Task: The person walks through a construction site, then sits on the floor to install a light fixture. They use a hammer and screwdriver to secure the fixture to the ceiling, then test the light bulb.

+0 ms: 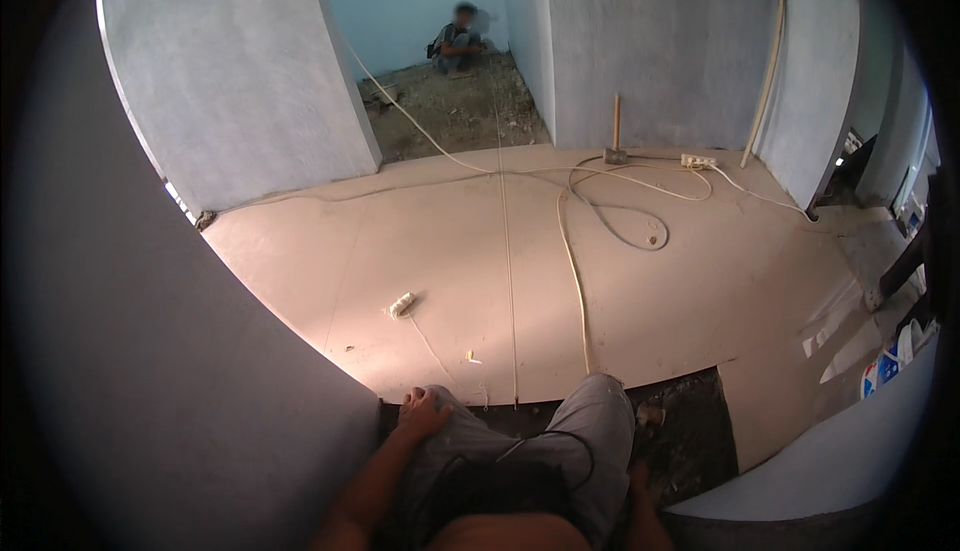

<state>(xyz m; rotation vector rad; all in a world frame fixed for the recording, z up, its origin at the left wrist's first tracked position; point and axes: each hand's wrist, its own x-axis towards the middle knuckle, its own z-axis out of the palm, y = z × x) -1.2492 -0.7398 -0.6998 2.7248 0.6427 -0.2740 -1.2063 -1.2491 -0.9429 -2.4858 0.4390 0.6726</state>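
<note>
My left hand [424, 414] rests on my left knee, its fingers lying over the grey trouser cloth, with nothing held. My right forearm [648, 516] hangs beside my right thigh at the lower edge; the fingers there are too dark and hidden to make out. Beyond my knees, a bundle of white string [402, 305] lies on the beige tiled floor [460, 251], a thin line trailing from it towards me. Close by is a small yellow-and-white scrap [472, 357]. A taut string [508, 281] runs away from me across the tiles.
A mallet [615, 156] stands handle-up by the far wall, near a white power strip [698, 162]. Looped cables [640, 236] cross the tiles. Bare dark ground [690, 431] shows beside my right leg. Another person [460, 43] crouches in the far room; someone's leg [900, 276] is at right.
</note>
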